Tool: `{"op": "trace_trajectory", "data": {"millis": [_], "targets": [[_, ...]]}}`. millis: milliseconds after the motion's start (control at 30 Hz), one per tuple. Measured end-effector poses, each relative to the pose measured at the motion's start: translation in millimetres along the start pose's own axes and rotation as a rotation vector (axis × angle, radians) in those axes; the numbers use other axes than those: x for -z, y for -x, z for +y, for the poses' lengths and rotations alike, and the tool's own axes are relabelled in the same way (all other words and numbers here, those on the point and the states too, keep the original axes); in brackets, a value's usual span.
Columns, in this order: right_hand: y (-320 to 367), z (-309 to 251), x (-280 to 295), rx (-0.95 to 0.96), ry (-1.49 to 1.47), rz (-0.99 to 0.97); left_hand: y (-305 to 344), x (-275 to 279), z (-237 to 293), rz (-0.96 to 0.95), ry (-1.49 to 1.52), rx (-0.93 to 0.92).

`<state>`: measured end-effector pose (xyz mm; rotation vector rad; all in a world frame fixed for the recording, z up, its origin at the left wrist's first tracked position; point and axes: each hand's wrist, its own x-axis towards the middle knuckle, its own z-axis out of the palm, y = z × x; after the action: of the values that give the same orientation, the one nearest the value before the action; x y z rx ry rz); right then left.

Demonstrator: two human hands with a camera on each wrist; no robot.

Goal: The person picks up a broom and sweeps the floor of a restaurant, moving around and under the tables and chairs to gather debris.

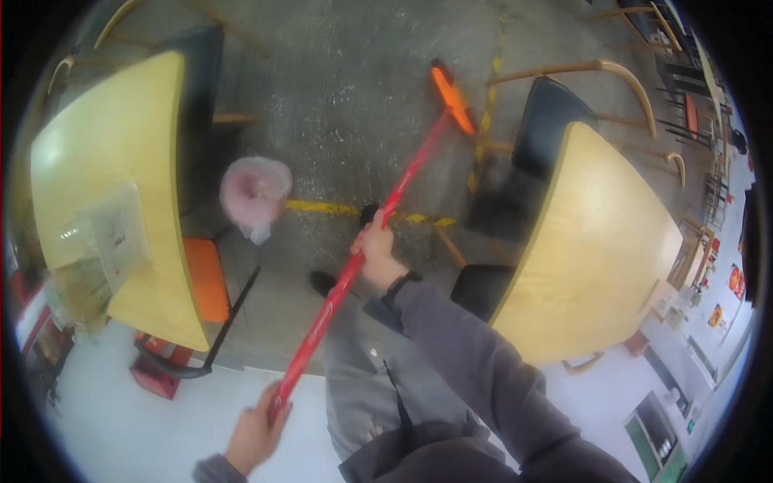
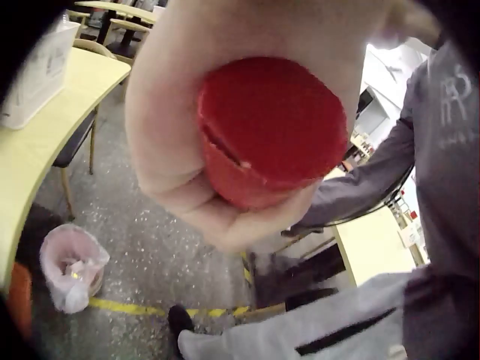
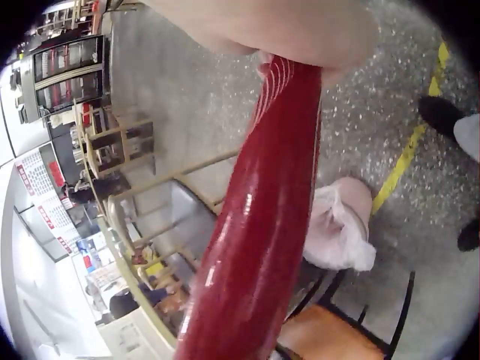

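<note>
A long red handle (image 1: 322, 322) slants across the head view, from low on the left up to a narrow orange head (image 1: 452, 101) with a dark edge, on the grey floor. My right hand (image 1: 377, 251) grips the handle about midway, in front of my legs. Lower down, my left hand (image 1: 256, 433) is wrapped around its near end. In the left wrist view the fingers curl round the shaft, and its flat red end (image 2: 274, 120) faces the camera. The right wrist view shows the red shaft (image 3: 255, 217) running out from under my hand (image 3: 300, 30).
A pink bin (image 1: 254, 193) with a clear plastic liner stands on the floor to the left. Pale wooden tables (image 1: 121, 161) flank both sides, with dark-seated chairs (image 1: 555, 121) beside them. An orange chair (image 1: 208, 278) is near the left table. Yellow-black tape (image 1: 322, 208) marks the floor.
</note>
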<state>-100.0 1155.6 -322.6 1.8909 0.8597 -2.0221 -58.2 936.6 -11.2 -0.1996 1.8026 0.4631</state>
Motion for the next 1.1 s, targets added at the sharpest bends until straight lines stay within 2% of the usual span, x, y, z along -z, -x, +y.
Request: {"op": "trace_trajectory", "data": {"millis": [67, 100, 133, 200, 300, 400, 533, 600, 633, 700, 733, 800, 833, 933, 1067, 1100], "targets": [[28.3, 7.6, -8.9, 0.011, 0.049, -0.035, 27.5, -21.3, -12.3, 0.100, 0.051, -0.013], [41.1, 10.8, -11.7, -0.004, 0.036, -0.077, 41.4, -22.4, -4.7, 0.147, 0.095, -0.107], [52.8, 10.4, -15.7, -0.017, 0.024, -0.118, 48.9, -15.2, 1.9, 0.009, 0.129, 0.073], [73.0, 0.0, -29.4, -0.031, 0.054, -0.105, 59.0, -26.8, -14.3, 0.194, 0.106, -0.143], [88.9, -31.0, -46.4, -0.077, 0.008, -0.129, 64.7, -7.8, 4.0, 0.222, 0.094, -0.162], [92.4, -69.0, -59.9, -0.050, -0.075, -0.219, 62.3, 32.0, 42.4, 0.030, 0.037, 0.172], [70.1, -123.6, -76.4, 0.017, -0.071, -0.130, 31.0, 55.3, 45.4, 0.211, 0.055, -0.221], [48.9, -154.6, -85.7, 0.053, -0.092, -0.073, 12.6, 81.7, 74.3, 0.156, 0.026, -0.159], [40.1, -171.2, -88.9, 0.060, -0.105, -0.044, 1.6, 98.9, 94.0, 0.124, -0.082, -0.097], [22.5, -204.0, -101.2, 0.035, -0.157, 0.042, -36.5, 114.7, 95.5, 0.200, -0.160, -0.269], [5.6, -215.6, -106.6, 0.085, -0.149, 0.027, -49.9, 124.9, 105.2, 0.244, -0.182, -0.353], [-19.8, -238.9, -117.1, 0.164, -0.138, 0.005, -66.3, 160.2, 147.9, 0.190, -0.226, -0.273], [-28.3, -253.9, -122.1, 0.114, -0.221, -0.024, -71.0, 180.8, 170.9, 0.159, -0.268, -0.231], [-37.6, -303.8, -144.5, 0.168, -0.322, 0.042, -116.4, 216.9, 193.2, 0.194, -0.211, -0.473], [-68.0, -366.7, -158.1, 0.094, -0.452, 0.080, -136.2, 278.6, 288.6, 0.118, -0.446, -0.367], [-72.8, -382.6, -156.6, 0.068, -0.496, 0.085, -136.5, 289.6, 318.3, 0.128, -0.481, -0.398]]}}
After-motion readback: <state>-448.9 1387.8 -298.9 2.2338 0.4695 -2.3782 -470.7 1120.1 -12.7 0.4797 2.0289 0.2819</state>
